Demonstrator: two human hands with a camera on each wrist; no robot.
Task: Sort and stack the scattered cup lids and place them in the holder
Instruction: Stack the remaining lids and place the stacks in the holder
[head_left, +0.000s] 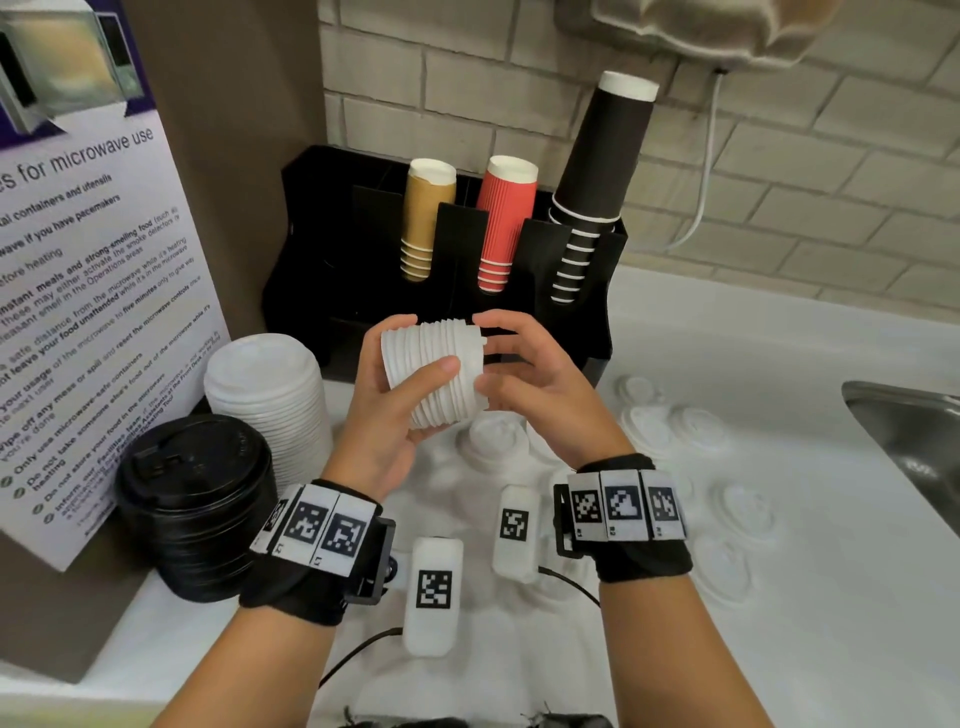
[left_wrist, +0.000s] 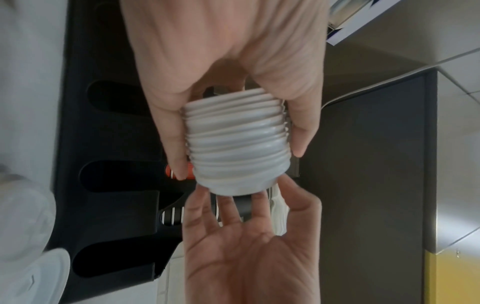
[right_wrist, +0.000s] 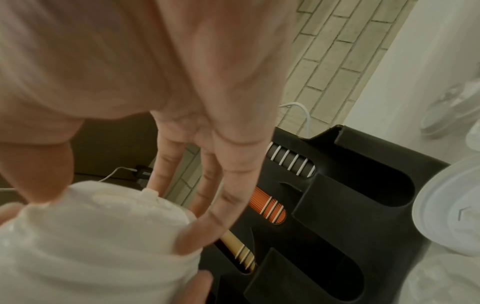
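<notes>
My left hand (head_left: 415, 353) grips a short stack of small white lids (head_left: 452, 340) sideways in the air, thumb in front and fingers behind. In the left wrist view its fingers and thumb (left_wrist: 239, 142) wrap the ribbed stack (left_wrist: 239, 170). My right hand (head_left: 493, 358) meets the stack's right end with fairly straight fingers and the thumb touching. The right wrist view shows that hand (right_wrist: 116, 205) spread over the top lid (right_wrist: 91, 236). Just behind stands the black holder (head_left: 457, 244), with cups in its upper slots and dark empty bays below (right_wrist: 389, 189). Several loose white lids (head_left: 696, 431) lie on the counter.
A tall stack of larger white lids (head_left: 265, 384) and a stack of black lids (head_left: 197, 499) stand at the left, beside a microwave poster (head_left: 78, 312). A steel sink (head_left: 914, 431) is at the right edge. A white cable (head_left: 706, 171) hangs on the brick wall.
</notes>
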